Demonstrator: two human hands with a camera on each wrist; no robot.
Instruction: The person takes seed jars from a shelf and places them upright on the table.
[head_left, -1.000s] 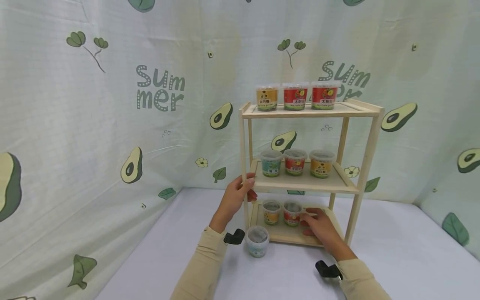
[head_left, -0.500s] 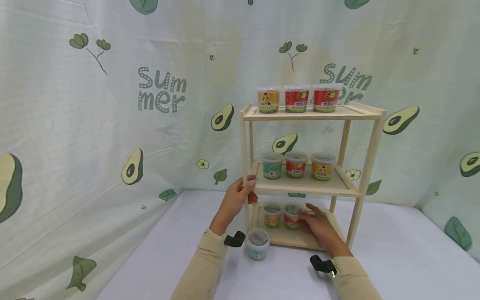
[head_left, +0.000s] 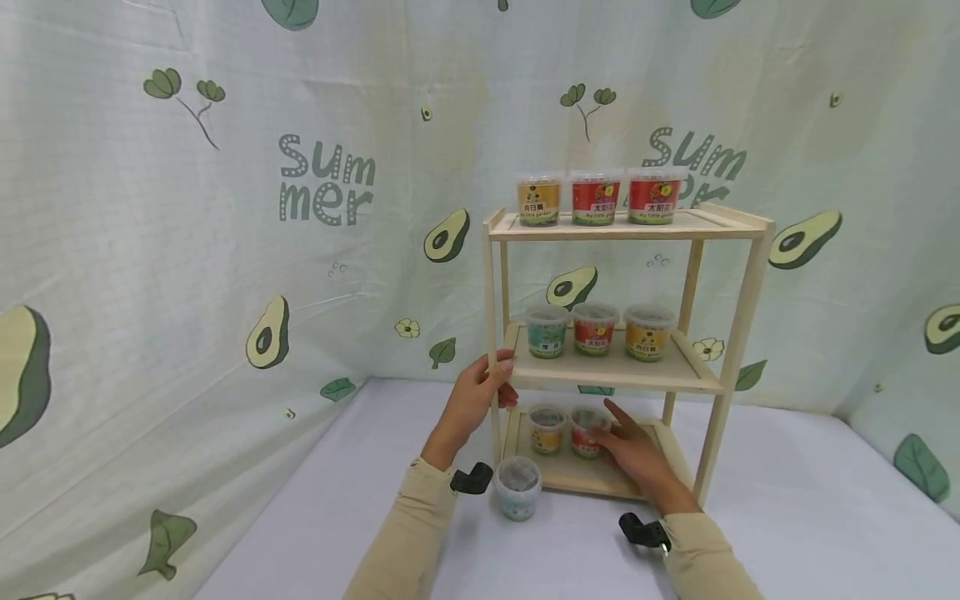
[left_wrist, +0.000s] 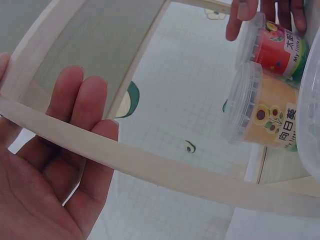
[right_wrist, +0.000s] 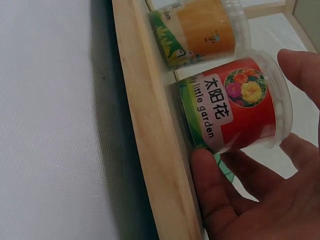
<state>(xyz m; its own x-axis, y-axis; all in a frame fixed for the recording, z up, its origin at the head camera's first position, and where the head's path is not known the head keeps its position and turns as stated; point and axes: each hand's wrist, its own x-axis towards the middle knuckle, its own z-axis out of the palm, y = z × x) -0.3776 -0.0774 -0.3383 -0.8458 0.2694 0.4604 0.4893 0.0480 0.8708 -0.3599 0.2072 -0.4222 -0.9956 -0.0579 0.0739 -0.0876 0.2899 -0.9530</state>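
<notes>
My left hand (head_left: 474, 396) holds the left front post of a three-tier wooden shelf (head_left: 607, 379) at the middle tier; in the left wrist view its fingers (left_wrist: 82, 100) pass behind the post. On the bottom tier, my right hand (head_left: 636, 454) is at the right side of a clear plastic cup with a red flower label (right_wrist: 245, 112). One fingertip (right_wrist: 202, 157) touches near the cup's base, while another finger reaches up beside the rim. A yellow sunflower-label cup (head_left: 547, 429) stands just left of the red one. The far side of the red cup is hidden in the right wrist view.
A cup with a pale blue-green label (head_left: 517, 489) stands on the white table before the shelf's left front corner. Three cups line the middle tier, a teal cup (head_left: 547, 333) leftmost. The top tier bears three more, including a red cup (head_left: 596, 200). A printed curtain hangs behind.
My right hand has shifted slightly left, closer against the red cup, with one finger now raised behind it. The left hand keeps its place on the post, and the cups stand as before.
</notes>
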